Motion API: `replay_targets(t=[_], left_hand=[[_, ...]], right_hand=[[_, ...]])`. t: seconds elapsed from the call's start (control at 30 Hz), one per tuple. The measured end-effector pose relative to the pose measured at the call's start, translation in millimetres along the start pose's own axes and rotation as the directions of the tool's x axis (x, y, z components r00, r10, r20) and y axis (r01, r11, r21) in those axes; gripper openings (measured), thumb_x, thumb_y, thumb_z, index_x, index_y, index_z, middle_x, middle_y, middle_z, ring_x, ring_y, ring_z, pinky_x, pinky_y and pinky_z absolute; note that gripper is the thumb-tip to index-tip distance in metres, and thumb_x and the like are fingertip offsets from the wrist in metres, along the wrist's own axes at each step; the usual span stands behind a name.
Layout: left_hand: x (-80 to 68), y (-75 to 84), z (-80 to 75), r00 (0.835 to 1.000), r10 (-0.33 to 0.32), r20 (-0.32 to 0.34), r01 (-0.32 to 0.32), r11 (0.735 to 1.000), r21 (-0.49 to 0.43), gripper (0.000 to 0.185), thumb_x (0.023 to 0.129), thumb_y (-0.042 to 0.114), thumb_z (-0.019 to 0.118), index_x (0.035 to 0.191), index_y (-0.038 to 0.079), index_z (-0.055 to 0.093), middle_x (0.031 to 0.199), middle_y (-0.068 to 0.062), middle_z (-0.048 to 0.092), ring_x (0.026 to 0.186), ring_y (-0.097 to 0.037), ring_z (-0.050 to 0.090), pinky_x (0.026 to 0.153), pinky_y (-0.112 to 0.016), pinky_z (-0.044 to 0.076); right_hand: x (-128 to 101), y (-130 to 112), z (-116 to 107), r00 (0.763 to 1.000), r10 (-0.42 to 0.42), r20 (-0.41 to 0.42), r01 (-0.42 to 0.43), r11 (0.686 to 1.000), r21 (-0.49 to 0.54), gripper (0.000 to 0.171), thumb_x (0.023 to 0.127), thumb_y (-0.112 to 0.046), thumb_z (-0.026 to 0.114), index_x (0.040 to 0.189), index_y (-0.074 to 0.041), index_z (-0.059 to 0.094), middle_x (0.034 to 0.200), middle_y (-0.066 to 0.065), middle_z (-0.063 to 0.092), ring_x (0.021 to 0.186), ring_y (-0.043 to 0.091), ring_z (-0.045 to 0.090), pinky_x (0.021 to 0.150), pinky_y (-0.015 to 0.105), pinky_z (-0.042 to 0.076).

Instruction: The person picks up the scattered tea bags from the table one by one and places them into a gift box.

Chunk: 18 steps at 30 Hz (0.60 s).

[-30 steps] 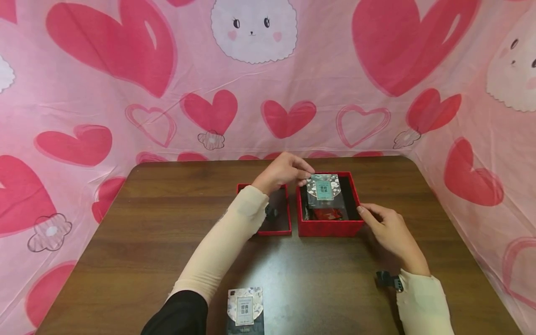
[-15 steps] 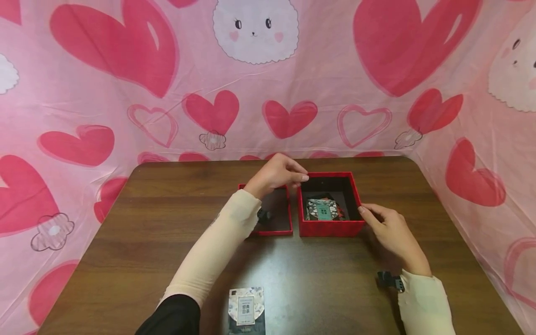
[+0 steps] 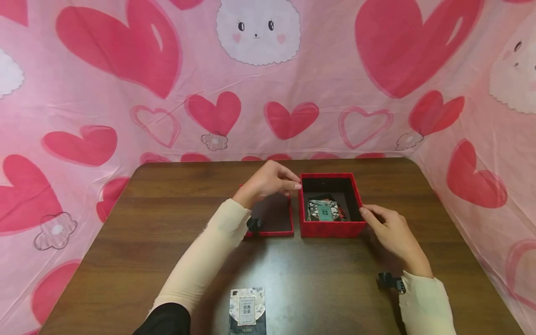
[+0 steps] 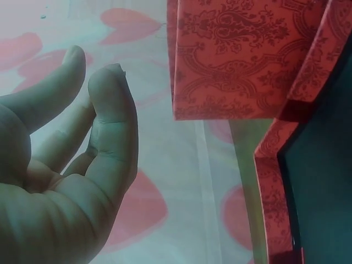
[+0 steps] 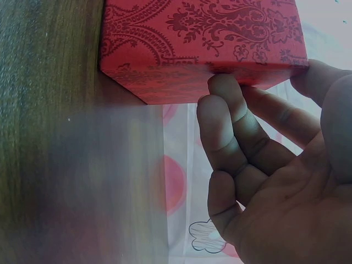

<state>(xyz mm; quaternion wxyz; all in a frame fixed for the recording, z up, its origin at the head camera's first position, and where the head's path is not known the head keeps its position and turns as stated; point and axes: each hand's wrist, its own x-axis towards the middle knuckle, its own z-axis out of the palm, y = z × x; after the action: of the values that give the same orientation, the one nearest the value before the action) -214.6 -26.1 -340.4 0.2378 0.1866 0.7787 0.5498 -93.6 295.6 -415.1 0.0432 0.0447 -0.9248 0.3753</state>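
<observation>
A red patterned box (image 3: 332, 229) stands without its lid on the table. Inside lies a tea packet (image 3: 325, 211) with a green label and floral print, over other dark and red packets. My right hand (image 3: 391, 232) holds the box's right wall, thumb at the rim and fingertips against the outer side. My left hand (image 3: 268, 180) hovers over the box's lid (image 3: 278, 216), loosely bent and holding nothing. In the left wrist view its fingers (image 4: 113, 110) are apart from the box. Another tea packet (image 3: 247, 309), with a pale floral top and dark bottom, lies at the near edge.
The lid lies hollow side up just left of the box, partly hidden by my left hand. A brown wooden table (image 3: 167, 204) carries everything. A pink cloth (image 3: 234, 74) with hearts hangs behind and along both sides.
My left hand let go of the green-labelled tea packet, which dropped from standing above the rim to lying inside the box. The hand then drew left and slightly down. The right hand stayed.
</observation>
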Motion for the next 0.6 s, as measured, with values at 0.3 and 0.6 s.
replay_targets(t=[0.3, 0.6], left_hand=[[-18.9, -6.7, -7.6, 0.999, 0.033, -0.014, -0.032, 0.997, 0.071, 0.025, 0.086, 0.011, 0.081, 0.106, -0.003, 0.076, 0.092, -0.011, 0.075, 0.080, -0.037, 0.069, 0.079, -0.046, 0.058], [-37.0, -18.4, -13.0, 1.000, 0.021, -0.017, -0.020, 0.997, 0.074, 0.022, 0.085, 0.011, 0.082, 0.104, -0.001, 0.077, 0.088, -0.011, 0.075, 0.080, -0.040, 0.069, 0.076, -0.043, 0.059]], right_hand=[[-0.6, -0.1, 0.1, 1.000, 0.006, -0.005, -0.006, 1.000, -0.002, 0.042, 0.104, -0.033, 0.057, 0.128, 0.000, 0.066, 0.124, 0.023, 0.065, 0.115, 0.044, 0.060, 0.095, 0.065, 0.043], [-0.3, 0.6, 0.5, 1.000, 0.000, -0.009, 0.000, 1.000, 0.001, 0.042, 0.104, -0.034, 0.057, 0.128, -0.001, 0.066, 0.124, 0.023, 0.066, 0.115, 0.044, 0.060, 0.095, 0.065, 0.044]])
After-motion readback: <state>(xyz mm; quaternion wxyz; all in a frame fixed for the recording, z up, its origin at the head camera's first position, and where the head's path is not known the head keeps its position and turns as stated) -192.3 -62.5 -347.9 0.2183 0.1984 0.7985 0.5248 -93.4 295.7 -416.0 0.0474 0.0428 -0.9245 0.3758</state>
